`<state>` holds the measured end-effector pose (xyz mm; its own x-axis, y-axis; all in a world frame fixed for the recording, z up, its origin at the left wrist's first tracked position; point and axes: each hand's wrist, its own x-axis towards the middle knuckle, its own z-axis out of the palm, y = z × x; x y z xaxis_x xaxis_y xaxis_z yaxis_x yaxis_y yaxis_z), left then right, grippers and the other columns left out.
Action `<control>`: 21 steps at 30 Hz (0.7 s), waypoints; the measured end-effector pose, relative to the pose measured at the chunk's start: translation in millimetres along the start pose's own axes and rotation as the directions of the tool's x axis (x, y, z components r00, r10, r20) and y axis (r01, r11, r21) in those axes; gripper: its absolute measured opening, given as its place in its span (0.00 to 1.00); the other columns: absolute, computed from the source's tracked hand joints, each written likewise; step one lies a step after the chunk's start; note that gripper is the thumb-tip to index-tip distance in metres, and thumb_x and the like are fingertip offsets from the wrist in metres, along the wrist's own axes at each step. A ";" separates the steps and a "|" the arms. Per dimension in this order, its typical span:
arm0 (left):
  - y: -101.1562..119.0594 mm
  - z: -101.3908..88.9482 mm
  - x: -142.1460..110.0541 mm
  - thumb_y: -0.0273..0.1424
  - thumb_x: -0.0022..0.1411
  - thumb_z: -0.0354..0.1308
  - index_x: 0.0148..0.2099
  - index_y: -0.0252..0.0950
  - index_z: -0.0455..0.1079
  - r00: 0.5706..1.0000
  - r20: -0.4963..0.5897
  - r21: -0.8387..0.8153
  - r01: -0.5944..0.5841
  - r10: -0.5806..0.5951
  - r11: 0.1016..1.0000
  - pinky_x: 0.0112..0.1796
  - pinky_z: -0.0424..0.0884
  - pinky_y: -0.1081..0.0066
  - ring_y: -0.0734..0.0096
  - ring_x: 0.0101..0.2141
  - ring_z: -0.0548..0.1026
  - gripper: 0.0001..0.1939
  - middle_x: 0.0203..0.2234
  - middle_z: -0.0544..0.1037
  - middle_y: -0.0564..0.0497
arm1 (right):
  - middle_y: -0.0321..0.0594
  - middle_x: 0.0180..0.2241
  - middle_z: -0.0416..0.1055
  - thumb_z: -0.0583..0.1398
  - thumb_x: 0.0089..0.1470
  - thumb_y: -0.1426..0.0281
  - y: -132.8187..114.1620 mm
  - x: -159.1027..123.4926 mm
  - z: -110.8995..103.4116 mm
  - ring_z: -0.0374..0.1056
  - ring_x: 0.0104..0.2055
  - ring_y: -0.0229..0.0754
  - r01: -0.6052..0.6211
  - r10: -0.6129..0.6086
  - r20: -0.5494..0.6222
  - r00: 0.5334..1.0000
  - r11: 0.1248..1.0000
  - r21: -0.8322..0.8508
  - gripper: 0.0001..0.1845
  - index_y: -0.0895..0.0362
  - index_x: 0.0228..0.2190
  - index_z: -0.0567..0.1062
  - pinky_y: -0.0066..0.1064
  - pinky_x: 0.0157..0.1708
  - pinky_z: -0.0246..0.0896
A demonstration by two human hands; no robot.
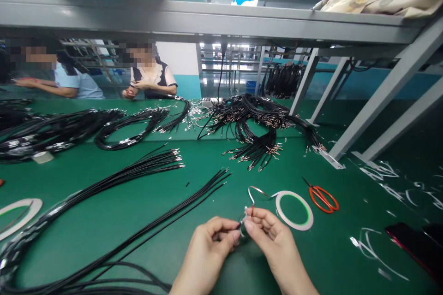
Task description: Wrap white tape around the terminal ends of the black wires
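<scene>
Just in front of me at the lower middle, my left hand (215,245) is pinched on the dark tip of a black cable (238,226); most of the cable is hidden by the fingers. Close beside it, my right hand (272,242) pinches a narrow strip of tape (251,193) at the cable's tip. The strip curves back to a flat white tape roll (308,221) lying to the right. A bundle of black cables (145,235) with bare silvery ends reaches across the table to the left of my hands.
Orange-handled scissors (323,199) lie right of the roll. Coiled black cables (254,124) are heaped at the back, with more bundles (69,129) at left. White scraps (372,244) litter the right. Two people sit across the table. A grey shelf (207,18) hangs overhead.
</scene>
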<state>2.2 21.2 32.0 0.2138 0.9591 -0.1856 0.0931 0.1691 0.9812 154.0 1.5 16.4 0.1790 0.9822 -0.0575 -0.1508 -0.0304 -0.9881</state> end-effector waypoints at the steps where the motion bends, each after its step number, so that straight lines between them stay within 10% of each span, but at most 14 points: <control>1: -3.1 0.5 1.6 0.35 0.49 0.65 0.34 0.32 0.77 0.998 -0.054 -0.085 0.023 -0.027 0.996 0.29 0.70 0.74 0.70 0.25 0.73 0.12 0.23 0.77 0.49 | 0.44 0.32 0.76 0.64 0.49 0.56 -2.6 -0.8 -1.4 0.70 0.35 0.48 0.026 -0.028 -0.030 0.999 0.999 -0.046 0.19 0.58 0.37 0.77 0.36 0.37 0.64; 9: -17.7 5.7 -8.0 0.35 0.51 0.64 0.40 0.35 0.74 0.959 -0.274 -0.008 -0.082 0.077 0.997 0.28 0.71 0.77 0.72 0.26 0.74 0.14 0.27 0.76 0.51 | 0.39 0.25 0.73 0.56 0.57 0.58 -17.0 -14.8 -4.0 0.66 0.31 0.45 0.202 -0.164 0.121 0.979 0.867 -0.455 0.16 0.54 0.26 0.77 0.32 0.32 0.60; 21: -17.0 9.9 -19.1 0.29 0.56 0.60 0.39 0.41 0.73 0.907 -0.196 0.329 -0.297 0.372 0.896 0.32 0.73 0.77 0.68 0.32 0.77 0.06 0.32 0.78 0.51 | 0.38 0.23 0.69 0.55 0.58 0.63 -21.5 -15.9 -3.8 0.62 0.29 0.45 0.222 -0.109 0.220 0.969 0.771 -0.596 0.14 0.54 0.25 0.74 0.32 0.30 0.56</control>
<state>6.1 -2.2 18.4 0.0383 0.9775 0.2074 0.3397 -0.2079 0.9173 158.1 -14.2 38.0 -0.0235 0.9962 0.0836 0.5033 0.0840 -0.8600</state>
